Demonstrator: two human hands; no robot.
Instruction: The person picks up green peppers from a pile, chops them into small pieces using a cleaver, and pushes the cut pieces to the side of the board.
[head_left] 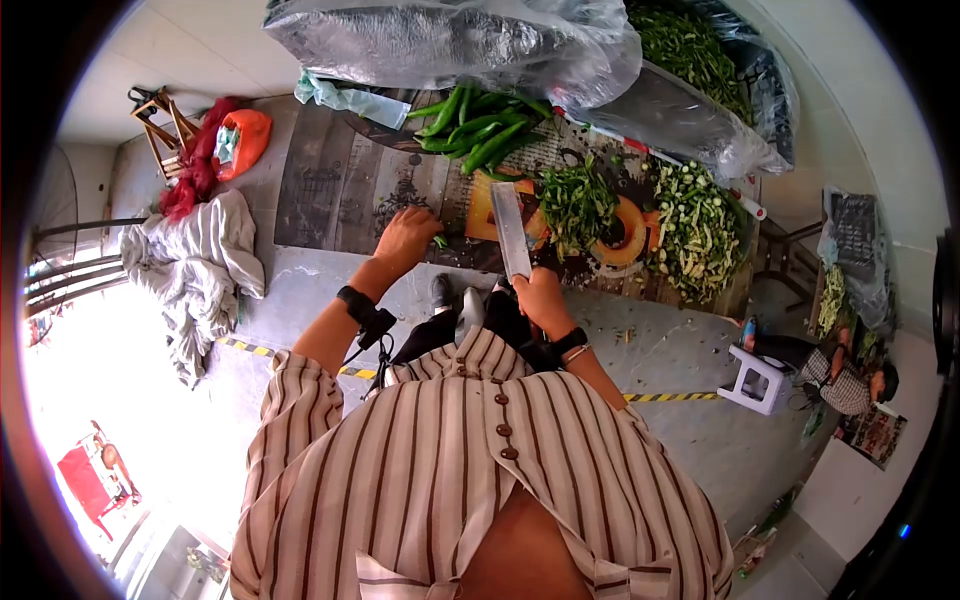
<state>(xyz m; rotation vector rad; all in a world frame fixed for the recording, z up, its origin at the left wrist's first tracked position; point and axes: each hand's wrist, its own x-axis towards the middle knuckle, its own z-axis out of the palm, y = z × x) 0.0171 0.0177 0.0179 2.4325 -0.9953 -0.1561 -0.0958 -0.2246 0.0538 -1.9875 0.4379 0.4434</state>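
Observation:
My right hand (541, 296) grips the handle of a broad cleaver (510, 230), blade pointing away over an orange cutting board (482, 215). My left hand (407, 236) rests on the table with fingers curled, touching a small green piece at the table's near edge. Whole green peppers (478, 128) lie in a pile beyond the board. A heap of cut green pepper strips (577, 203) sits just right of the cleaver.
A larger mound of chopped greens (696, 228) lies at the right. Big plastic bags (450, 40) of greens fill the table's far side. Crumpled cloth (195, 265) lies on the floor at left. A seated person (845, 380) is beside a white stool (758, 382).

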